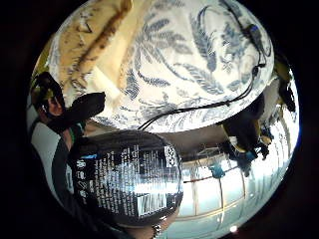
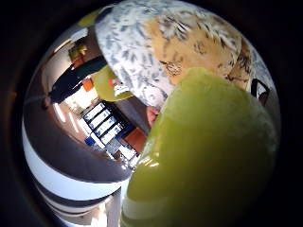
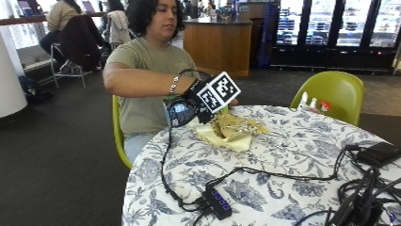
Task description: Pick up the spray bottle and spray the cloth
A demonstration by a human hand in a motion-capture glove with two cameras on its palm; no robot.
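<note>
In the outside view my gloved right hand (image 3: 196, 95) is raised over the near edge of the round table (image 3: 300, 155) and grips the spray bottle (image 3: 181, 112), a dark bottle with a printed label. The bottle hangs tilted just beside the cloth (image 3: 232, 129), a crumpled yellow and brown patterned piece lying on the floral tablecloth. The little finger side palm view shows the bottle's black label (image 1: 124, 174) close up, with the cloth (image 1: 94, 40) beyond it. The thumb side palm view is mostly filled by the bottle's yellow-green body (image 2: 203, 156), with the cloth (image 2: 199, 42) past it.
A black cable runs across the tablecloth to a USB hub (image 3: 216, 202) near the front edge. A black box (image 3: 376, 153) and more cables lie at the right. Small bottles (image 3: 313, 103) stand at the far edge before a green chair (image 3: 332, 92).
</note>
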